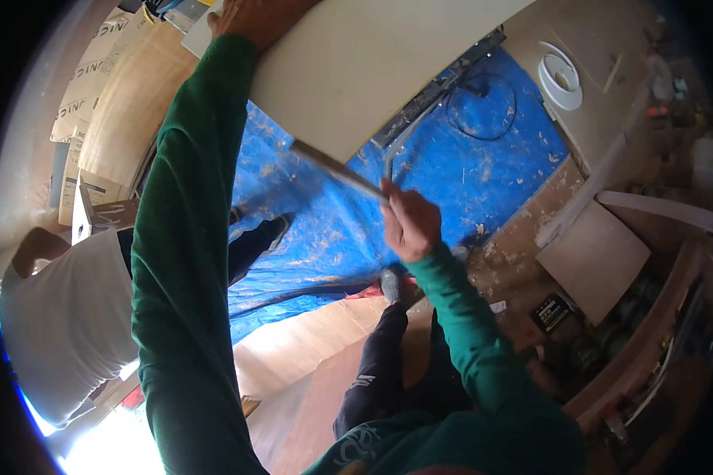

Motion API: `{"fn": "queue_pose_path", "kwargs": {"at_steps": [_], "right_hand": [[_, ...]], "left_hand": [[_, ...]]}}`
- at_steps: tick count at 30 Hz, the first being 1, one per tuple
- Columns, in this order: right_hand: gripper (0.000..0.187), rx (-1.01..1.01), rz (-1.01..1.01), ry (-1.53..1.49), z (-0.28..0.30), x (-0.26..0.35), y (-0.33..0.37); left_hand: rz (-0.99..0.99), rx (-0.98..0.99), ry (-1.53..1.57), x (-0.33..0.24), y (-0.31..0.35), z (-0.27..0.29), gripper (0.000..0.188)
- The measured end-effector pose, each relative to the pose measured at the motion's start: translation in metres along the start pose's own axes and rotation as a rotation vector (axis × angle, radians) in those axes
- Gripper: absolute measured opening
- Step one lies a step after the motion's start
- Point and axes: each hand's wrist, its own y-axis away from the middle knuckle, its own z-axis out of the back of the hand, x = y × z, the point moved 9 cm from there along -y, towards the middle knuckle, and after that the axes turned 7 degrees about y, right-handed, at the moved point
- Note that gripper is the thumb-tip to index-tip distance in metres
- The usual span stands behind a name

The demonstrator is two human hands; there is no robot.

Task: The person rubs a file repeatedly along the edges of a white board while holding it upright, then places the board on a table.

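A wide cream-white board (372, 71) spans the top of the view, one corner pointing down toward me. On its left part rests my left hand (257, 17), palm down, thumb held out to the side; the upper border cuts off most of its fingers. My right hand (412, 222) is closed around one end of a long flat grey bar (337, 168) that looks like a file. The bar slants up and left, its side lying against or very close to the board's near edge at the corner. From this angle, contact is hard to tell.
Blue sheeting (483, 174) covers the floor, with a dark cable (516, 103) on it. A white roll of strip (561, 81) lies at the upper right, a square wooden panel (594, 257) below. At left, another person in a white shirt (71, 324) stands near cardboard boxes (95, 79).
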Motion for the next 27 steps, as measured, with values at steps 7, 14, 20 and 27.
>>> {"fn": "queue_pose_path", "kwargs": {"at_steps": [7,14,20,27], "right_hand": [[0.031,-0.231,-0.108,0.054,0.026,-0.017,-0.014],[0.026,-0.245,-0.082,0.084,0.032,-0.035,-0.074],[0.032,0.112,-0.238,0.118,0.041,-0.010,0.021],[0.020,-0.007,-0.208,0.163,0.051,-0.038,-0.088]], "left_hand": [[0.046,0.018,-0.027,0.000,-0.002,-0.005,0.099],[-0.016,-0.031,0.011,-0.011,-0.005,-0.003,0.094],[-0.022,-0.037,0.080,-0.010,0.016,0.007,0.091],[-0.023,-0.026,0.111,-0.011,0.006,-0.003,0.091]]}}
